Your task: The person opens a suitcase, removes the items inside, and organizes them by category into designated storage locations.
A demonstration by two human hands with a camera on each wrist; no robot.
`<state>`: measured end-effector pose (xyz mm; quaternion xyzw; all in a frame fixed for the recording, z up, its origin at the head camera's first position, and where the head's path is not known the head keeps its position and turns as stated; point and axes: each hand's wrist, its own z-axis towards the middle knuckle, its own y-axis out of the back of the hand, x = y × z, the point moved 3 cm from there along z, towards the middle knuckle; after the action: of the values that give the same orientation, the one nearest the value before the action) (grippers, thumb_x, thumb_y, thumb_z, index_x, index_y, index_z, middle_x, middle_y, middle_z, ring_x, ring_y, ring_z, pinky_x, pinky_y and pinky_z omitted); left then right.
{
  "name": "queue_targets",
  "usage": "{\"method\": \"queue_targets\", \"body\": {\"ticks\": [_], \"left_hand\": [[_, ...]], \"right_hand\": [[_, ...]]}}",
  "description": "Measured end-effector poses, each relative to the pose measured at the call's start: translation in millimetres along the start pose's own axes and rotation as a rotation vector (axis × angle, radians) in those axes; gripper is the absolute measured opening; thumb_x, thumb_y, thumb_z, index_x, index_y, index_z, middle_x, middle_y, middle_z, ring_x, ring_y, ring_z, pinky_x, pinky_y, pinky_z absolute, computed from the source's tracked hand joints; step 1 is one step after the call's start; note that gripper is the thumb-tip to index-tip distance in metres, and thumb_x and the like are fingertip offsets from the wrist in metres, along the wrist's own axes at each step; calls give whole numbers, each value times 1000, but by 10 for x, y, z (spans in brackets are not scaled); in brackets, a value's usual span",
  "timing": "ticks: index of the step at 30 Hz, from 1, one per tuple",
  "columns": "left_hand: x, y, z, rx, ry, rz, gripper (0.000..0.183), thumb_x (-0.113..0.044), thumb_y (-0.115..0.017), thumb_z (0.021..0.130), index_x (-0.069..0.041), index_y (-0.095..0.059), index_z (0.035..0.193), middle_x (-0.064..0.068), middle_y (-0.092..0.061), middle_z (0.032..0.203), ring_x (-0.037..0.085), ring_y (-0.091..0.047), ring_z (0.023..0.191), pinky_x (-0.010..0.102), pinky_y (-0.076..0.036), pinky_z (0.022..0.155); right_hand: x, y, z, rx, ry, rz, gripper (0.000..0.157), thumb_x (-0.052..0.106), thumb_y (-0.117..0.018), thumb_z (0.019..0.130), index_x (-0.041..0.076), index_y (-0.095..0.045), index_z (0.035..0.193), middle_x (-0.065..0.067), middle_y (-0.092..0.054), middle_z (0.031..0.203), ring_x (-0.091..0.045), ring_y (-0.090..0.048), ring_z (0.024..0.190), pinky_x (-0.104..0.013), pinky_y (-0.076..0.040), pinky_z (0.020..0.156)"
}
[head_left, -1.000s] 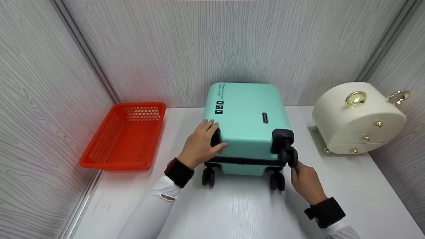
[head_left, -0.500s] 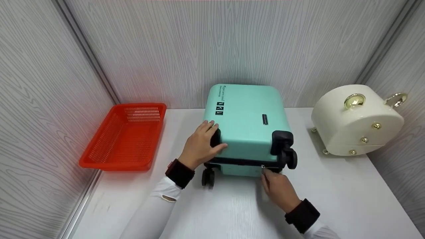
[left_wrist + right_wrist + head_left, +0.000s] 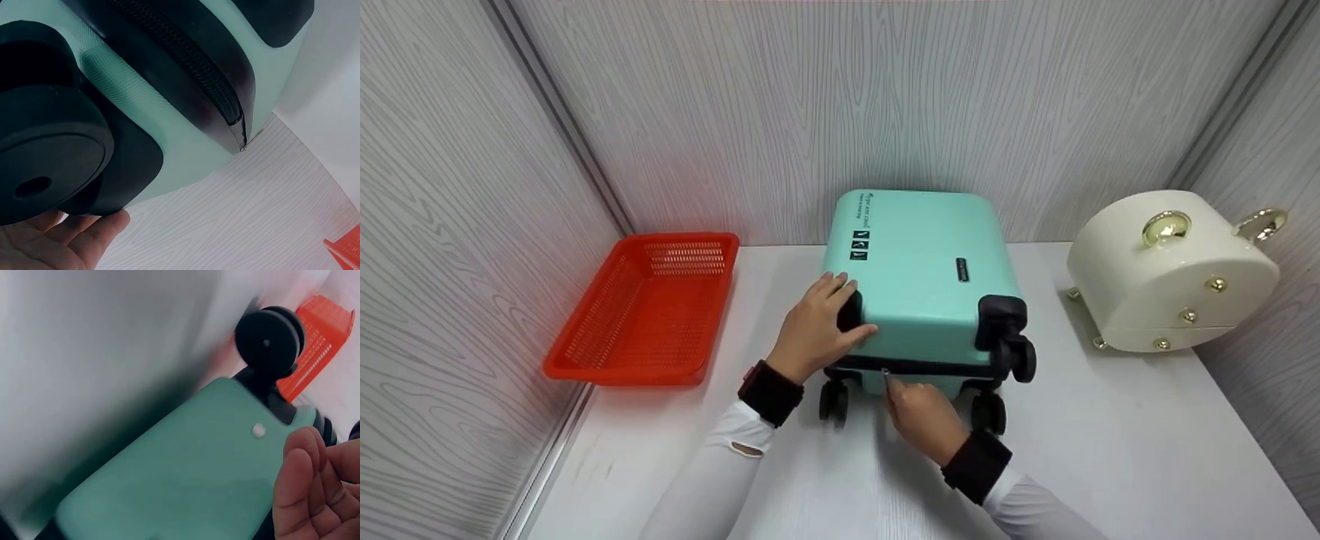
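A mint-green suitcase [image 3: 919, 262] lies flat on the white table, its wheeled end toward me. My left hand [image 3: 816, 328] rests on its near left corner, fingers spread over the black corner guard; the left wrist view shows the fingertips beside a black wheel [image 3: 50, 146]. At the middle of the near end, my right hand [image 3: 924, 420] pinches a small metal zipper pull [image 3: 886, 372] on the black zipper band [image 3: 937, 368]. In the right wrist view the thumb and fingers are bent together, and the pull is hidden there. The zipper teeth [image 3: 180, 56] show in the left wrist view.
A red plastic basket [image 3: 556, 369] stands left of the suitcase. To the right is a cream rounded box [image 3: 1140, 262] with gold knobs, handles and feet. Grey wood-patterned walls [image 3: 780, 112] close in the back and sides of the table.
My right hand has moved left from the suitcase's near right corner to the middle of its near end, taking the zipper pull along. My left hand has stayed on the corner.
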<state>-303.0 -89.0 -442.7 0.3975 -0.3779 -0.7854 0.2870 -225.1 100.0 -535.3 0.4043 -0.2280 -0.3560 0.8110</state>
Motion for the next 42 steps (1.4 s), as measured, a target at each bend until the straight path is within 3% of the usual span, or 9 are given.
{"method": "queue_targets", "body": {"ticks": [7, 17, 20, 23, 26, 28, 31, 36, 42], "left_hand": [[-1, -15, 20, -18, 1, -14, 79, -52, -81, 95, 0, -61, 151, 23, -57, 160, 43, -47, 155, 60, -48, 120], [-82, -43, -84, -25, 25, 55, 76, -49, -77, 100, -1, -56, 156, 23, -51, 165, 46, -40, 158, 63, -35, 128], [-171, -52, -198, -167, -39, 98, 65, -41, -78, 101, 1, -63, 148, 23, -57, 160, 44, -48, 154, 65, -37, 127], [-278, -89, -386, -406, -151, 59, 48, -27, -84, 96, 3, -72, 131, 22, -67, 146, 40, -60, 142, 60, -47, 119], [-371, -187, -597, -614, -290, -20, 23, -17, -84, 94, 1, -75, 106, 16, -75, 114, 31, -72, 110, 45, -60, 96], [-402, -286, -720, -663, -343, -46, 17, -18, -79, 99, -5, -71, 91, 8, -71, 89, 22, -68, 83, 34, -58, 74], [-382, -459, -835, -607, -304, -20, 23, -21, -80, 99, -12, -69, 80, -2, -63, 70, 12, -59, 62, 26, -48, 54], [-200, -785, -905, -400, -45, 97, 28, -35, -88, 92, -14, -76, 76, -2, -69, 67, 11, -64, 56, 26, -49, 48], [-63, -988, -889, -324, 91, 192, 41, -47, -86, 91, -7, -79, 80, 4, -66, 60, 16, -60, 49, 32, -49, 43]], "right_hand": [[94, -82, 141, 103, 46, -56, 17, 4, -74, 100, -4, -73, 115, -10, -64, 69, -22, -63, 58, -34, -55, 55], [24, 233, 115, 95, -84, 152, 30, 10, -76, 101, -6, -72, 126, -8, -74, 81, -19, -71, 68, -35, -59, 62], [-55, 450, 112, 3, -94, 149, 35, 8, -79, 98, -8, -71, 128, -10, -76, 91, -19, -71, 74, -34, -61, 66], [-178, 707, 124, -130, -87, 132, 33, 7, -81, 95, -7, -73, 124, -13, -75, 98, -22, -71, 82, -36, -61, 70], [-336, 959, 130, -241, -95, 103, 28, 5, -83, 93, -6, -76, 118, -16, -71, 101, -28, -66, 89, -41, -59, 75], [-446, 1102, 132, -279, -123, 81, 26, 5, -83, 92, -6, -77, 115, -20, -69, 106, -35, -63, 95, -47, -56, 81], [-613, 1237, 131, -280, -207, 68, 31, 8, -86, 91, -7, -77, 117, -27, -67, 116, -45, -61, 103, -56, -52, 90], [-836, 1243, 62, -144, -421, 80, 63, 20, -87, 93, -11, -62, 141, -41, -53, 145, -61, -53, 131, -73, -45, 109], [-918, 1109, -31, 58, -563, 129, 80, 18, -73, 102, -13, -31, 163, -51, -30, 160, -68, -53, 132, -74, -51, 102]]}}
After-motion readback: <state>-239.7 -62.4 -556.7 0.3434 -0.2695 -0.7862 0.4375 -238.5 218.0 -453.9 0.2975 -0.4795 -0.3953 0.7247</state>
